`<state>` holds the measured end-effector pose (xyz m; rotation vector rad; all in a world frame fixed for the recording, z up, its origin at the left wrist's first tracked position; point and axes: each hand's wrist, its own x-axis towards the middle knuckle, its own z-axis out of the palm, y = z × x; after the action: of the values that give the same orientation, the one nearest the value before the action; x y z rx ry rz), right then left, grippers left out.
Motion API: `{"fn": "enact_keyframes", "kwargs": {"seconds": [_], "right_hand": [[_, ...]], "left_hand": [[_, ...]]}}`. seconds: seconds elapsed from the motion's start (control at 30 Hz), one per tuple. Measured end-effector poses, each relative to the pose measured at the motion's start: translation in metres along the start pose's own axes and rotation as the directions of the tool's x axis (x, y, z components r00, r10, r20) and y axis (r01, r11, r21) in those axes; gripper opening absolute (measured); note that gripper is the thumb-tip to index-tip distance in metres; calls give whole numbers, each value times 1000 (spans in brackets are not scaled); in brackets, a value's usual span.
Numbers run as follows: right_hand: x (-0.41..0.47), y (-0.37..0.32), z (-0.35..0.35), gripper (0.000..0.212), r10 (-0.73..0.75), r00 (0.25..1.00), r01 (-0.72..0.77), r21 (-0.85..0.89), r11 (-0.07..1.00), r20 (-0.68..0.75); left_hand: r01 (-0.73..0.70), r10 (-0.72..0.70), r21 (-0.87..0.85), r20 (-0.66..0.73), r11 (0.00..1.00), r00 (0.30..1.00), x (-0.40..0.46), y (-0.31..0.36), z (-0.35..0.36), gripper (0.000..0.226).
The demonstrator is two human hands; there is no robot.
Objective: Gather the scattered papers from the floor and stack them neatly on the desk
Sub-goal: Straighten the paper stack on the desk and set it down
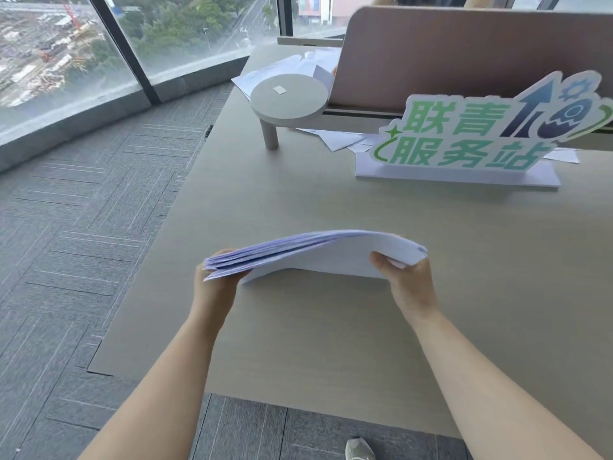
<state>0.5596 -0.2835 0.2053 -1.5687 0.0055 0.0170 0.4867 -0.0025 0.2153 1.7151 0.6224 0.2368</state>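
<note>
both hands are holding a bowed stack of white paper sheets (318, 252) over the pale beige wooden counter (331, 343), its lower edge touching the surface; the left hand (215, 287) is grasping the nine o'clock end, the right hand (409, 287) pinching the three o'clock end. a green-lettered white sign (464, 141) is standing at one o'clock.

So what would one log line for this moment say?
stage: squaring stack | left hand: grips paper stack | right hand: grips other end | stack: bowed, lower edge on desk
</note>
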Motion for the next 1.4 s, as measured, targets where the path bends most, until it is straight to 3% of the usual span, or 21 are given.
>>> {"fn": "enact_keyframes", "kwargs": {"seconds": [0.17, 0.3, 0.47, 0.53, 0.63, 0.73, 0.83, 0.97, 1.1, 1.3, 1.4], "right_hand": [[3, -12, 4, 25, 13, 999, -10, 57, 998, -42], [-3, -8, 3, 13, 49, 998, -44, 141, 989, -34], [2, -23, 8, 22, -97, 984, 121, 163, 979, -148], [4, -27, 11, 27, -108, 982, 134, 170, 976, -157], [3, -34, 18, 41, -44, 985, 83, 228, 970, -168], [5, -41, 23, 39, 79, 967, -12, 268, 963, -242], [9, -44, 22, 25, 49, 950, 33, 254, 967, -309], [8, -44, 20, 20, -37, 966, 92, 207, 974, -257], [11, -42, 18, 20, -40, 962, 102, 222, 970, -270], [11, -41, 15, 18, -101, 976, 145, 231, 962, -193], [7, -38, 10, 28, -183, 979, 197, 168, 966, -90]], "left_hand": [[24, -35, -156, -65, 987, 997, -3, 13, 5, 18], [10, -20, -314, -27, 949, 999, -10, 18, 5, 32], [-38, -27, -421, -148, 906, 989, -1, 42, 7, 50], [-60, -33, -433, -204, 899, 978, 3, 50, 10, 41], [-74, -54, -448, -265, 891, 963, 2, 58, 19, 8], [-106, -46, -467, -302, 878, 952, 3, 56, 18, 5], [-111, -33, -487, -277, 866, 960, 4, 54, 13, 23], [-112, -37, -439, -316, 892, 948, 0, 58, 18, 3], [-127, -4, -463, -271, 877, 963, -3, 58, 15, 23], [-108, -14, -401, -288, 910, 957, 0, 56, 14, 2], [-90, -43, -380, -329, 921, 943, 3, 58, 15, 17]]}}
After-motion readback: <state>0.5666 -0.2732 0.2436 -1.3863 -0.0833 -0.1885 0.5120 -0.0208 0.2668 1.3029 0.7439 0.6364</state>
